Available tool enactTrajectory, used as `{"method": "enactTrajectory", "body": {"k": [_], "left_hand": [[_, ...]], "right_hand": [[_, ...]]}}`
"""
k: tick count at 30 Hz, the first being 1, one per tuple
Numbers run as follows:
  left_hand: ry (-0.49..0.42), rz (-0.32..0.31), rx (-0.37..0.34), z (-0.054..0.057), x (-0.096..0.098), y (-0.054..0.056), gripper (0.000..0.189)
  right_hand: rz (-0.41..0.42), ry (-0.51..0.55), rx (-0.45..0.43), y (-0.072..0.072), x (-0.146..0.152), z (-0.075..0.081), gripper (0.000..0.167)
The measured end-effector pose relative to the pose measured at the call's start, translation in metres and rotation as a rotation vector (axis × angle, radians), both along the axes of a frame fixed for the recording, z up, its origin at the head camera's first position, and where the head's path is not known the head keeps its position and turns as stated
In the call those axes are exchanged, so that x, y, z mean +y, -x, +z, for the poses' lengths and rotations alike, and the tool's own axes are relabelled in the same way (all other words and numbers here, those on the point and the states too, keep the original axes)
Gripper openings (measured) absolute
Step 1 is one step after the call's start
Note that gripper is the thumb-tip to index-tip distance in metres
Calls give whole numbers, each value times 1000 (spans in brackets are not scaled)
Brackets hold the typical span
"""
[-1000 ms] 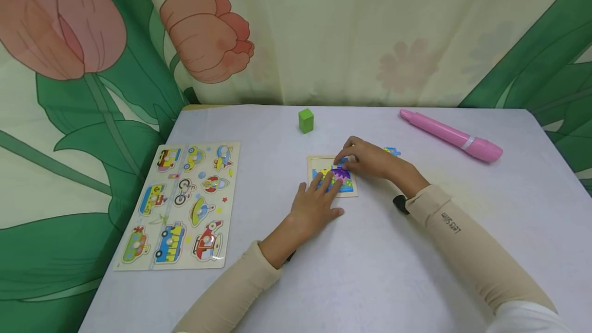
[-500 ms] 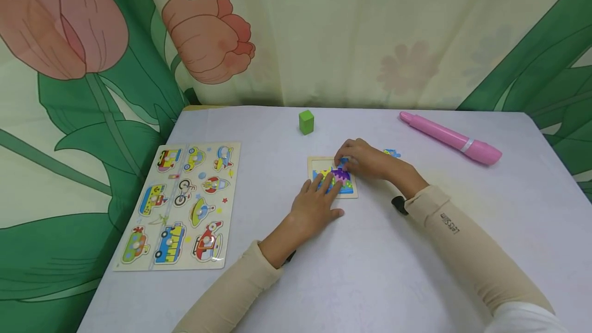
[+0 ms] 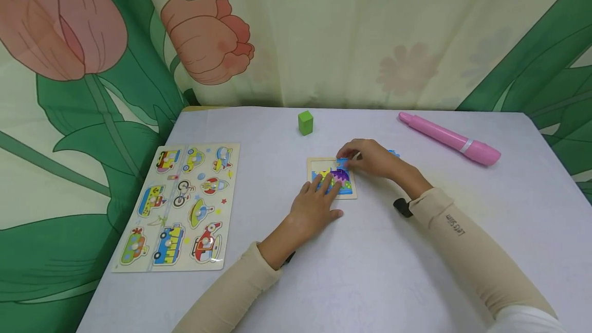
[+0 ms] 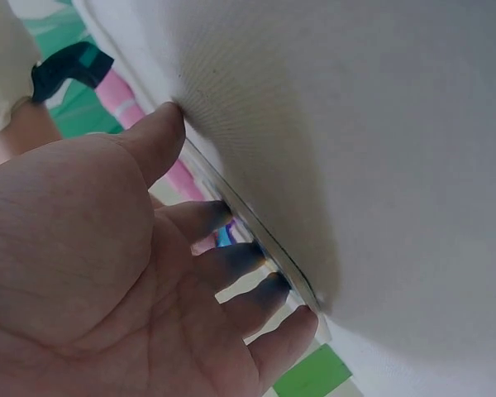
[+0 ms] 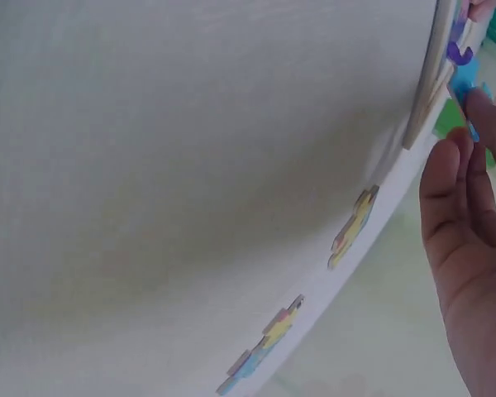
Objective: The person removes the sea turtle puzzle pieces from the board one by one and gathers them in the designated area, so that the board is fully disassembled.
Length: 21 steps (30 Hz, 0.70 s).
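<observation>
A small jigsaw puzzle in a wooden frame (image 3: 316, 162) lies on the table, its lower part filled with a yellow, purple and blue picture. My left hand (image 3: 311, 211) rests on it with fingers spread, the fingertips over the lower pieces. In the left wrist view those fingertips sit along the frame's edge. My right hand (image 3: 372, 158) pinches a blue puzzle piece (image 5: 463, 81) between thumb and fingers, at the upper right corner of the frame. Two loose puzzle pieces show in the right wrist view: a yellow one (image 5: 354, 227) and a yellow and blue one (image 5: 264, 341).
A wooden board (image 3: 233, 168) with vehicle pieces lies on the left of the table. Behind the puzzle stands a green block (image 3: 306, 123). A thick pink marker-shaped object (image 3: 448, 137) lies at the back right. Printed curtains (image 3: 324, 35) hang behind the table.
My right hand has shifted slightly, its fingers opening a little so that more of the blue piece shows at the frame's upper right. The left hand has stayed in place.
</observation>
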<state>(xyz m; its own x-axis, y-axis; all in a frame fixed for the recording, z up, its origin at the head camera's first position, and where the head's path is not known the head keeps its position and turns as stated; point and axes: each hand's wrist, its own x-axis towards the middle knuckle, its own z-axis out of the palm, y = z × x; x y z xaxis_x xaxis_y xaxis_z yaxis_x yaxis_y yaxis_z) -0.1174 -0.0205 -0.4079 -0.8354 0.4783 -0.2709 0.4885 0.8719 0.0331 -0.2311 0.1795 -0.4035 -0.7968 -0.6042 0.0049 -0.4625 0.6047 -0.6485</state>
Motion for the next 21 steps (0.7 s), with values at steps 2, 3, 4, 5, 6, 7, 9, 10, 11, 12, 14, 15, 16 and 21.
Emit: {"method": "enactTrajectory", "body": {"k": [2, 3, 4, 5, 6, 7, 9, 10, 11, 12, 14, 15, 16, 21], "left_hand": [[1, 0, -1, 1, 1, 0, 72], [1, 0, -2, 1, 1, 0, 72], [1, 0, -2, 1, 1, 0, 72], [1, 0, -3, 1, 1, 0, 72], [0, 0, -4, 1, 2, 1, 72], [-1, -1, -5, 0, 2, 1, 72], [-3, 0, -7, 0, 2, 1, 72], [-4, 0, -8, 0, 2, 1, 72], [-4, 0, -9, 0, 2, 1, 72], [-3, -1, -9, 0, 2, 0, 72], [2, -3, -8, 0, 1, 0, 71], [4, -4, -9, 1, 1, 0, 71], [4, -6, -7, 1, 1, 0, 71], [2, -11, -3, 3, -1, -1, 70]], "right_hand": [[-25, 7, -7, 0, 3, 1, 16], [-33, 11, -13, 0, 4, 2, 14], [-38, 16, -19, 0, 5, 3, 13], [-42, 20, -26, 0, 6, 5, 12], [-45, 23, -33, -1, 7, 6, 12], [-51, 29, -42, -1, 8, 7, 12], [-76, 46, -73, -1, 13, 10, 13], [-93, 53, -88, -1, 17, 12, 13], [-115, 57, -106, 0, 22, 13, 14], [-138, 58, -122, 1, 28, 15, 14], [-192, 49, -156, 2, 42, 19, 16], [-220, 37, -170, 2, 49, 21, 17], [-243, 21, -187, 2, 57, 24, 19], [-366, -54, -247, 3, 92, 32, 24]]}}
